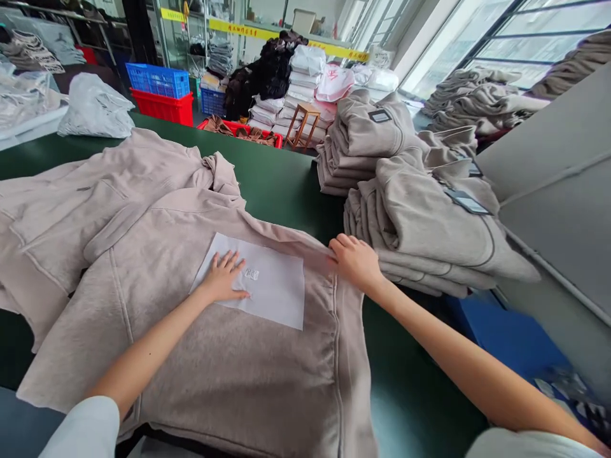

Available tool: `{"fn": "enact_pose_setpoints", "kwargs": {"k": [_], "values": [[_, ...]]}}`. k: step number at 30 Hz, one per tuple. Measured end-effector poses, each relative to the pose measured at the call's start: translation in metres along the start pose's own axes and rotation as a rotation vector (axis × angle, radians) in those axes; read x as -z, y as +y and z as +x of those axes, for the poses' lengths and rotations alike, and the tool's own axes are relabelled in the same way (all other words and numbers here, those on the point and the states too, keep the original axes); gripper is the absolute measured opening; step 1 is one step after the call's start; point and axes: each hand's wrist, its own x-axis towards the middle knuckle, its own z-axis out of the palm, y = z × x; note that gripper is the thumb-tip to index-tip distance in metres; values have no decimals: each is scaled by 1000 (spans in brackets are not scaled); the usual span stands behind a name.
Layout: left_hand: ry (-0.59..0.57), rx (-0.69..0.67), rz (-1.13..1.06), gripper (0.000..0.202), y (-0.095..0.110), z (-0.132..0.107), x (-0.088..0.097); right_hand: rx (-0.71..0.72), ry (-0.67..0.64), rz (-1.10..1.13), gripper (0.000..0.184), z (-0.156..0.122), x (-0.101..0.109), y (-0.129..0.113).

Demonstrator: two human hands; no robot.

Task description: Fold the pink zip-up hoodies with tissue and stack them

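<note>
A beige sweatshirt (267,375) lies spread over the green table in front of me. On its body rests a white sheet (279,289) with a small printed label (252,274) near the middle. My left hand (223,278) lies flat on the sheet's left part, fingers spread. At the garment's right side, my right hand (356,259) has its fingers closed over the edge of the fabric. Another beige garment (95,184) lies to the left, partly overlapping the first one.
Folded beige garments with dark tags form stacks (429,210) at the right, beside a grey wall (558,165). A clear plastic bag (95,105) sits at the table's far left. Beyond the green table (281,184) stand a blue crate (157,81), a red crate (162,107) and a wooden stool (304,121).
</note>
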Motion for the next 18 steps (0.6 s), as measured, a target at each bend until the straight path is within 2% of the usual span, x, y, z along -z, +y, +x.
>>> {"fn": "enact_pose_setpoints", "kwargs": {"k": [3, 5, 7, 9, 12, 15, 18], "values": [[-44, -5, 11, 96, 1, 2, 9, 259, -97, 117, 13, -42, 5, -39], [-50, -9, -5, 80, -3, 7, 18, 396, -180, 241, 16, -57, -8, -52], [0, 35, -43, 59, -14, 17, 31, 453, -220, 372, 20, -60, -29, -54], [95, 136, -62, 44, -34, 32, 47, 426, -219, 503, 26, -58, -52, -49], [225, 275, 9, 33, -78, 60, 78, 344, -153, 647, 32, -55, -76, -44], [294, 367, 113, 34, -121, 97, 110, 303, -75, 717, 31, -56, -85, -44], [321, 450, 163, 31, -147, 142, 134, 283, -50, 760, 29, -59, -88, -43]]}}
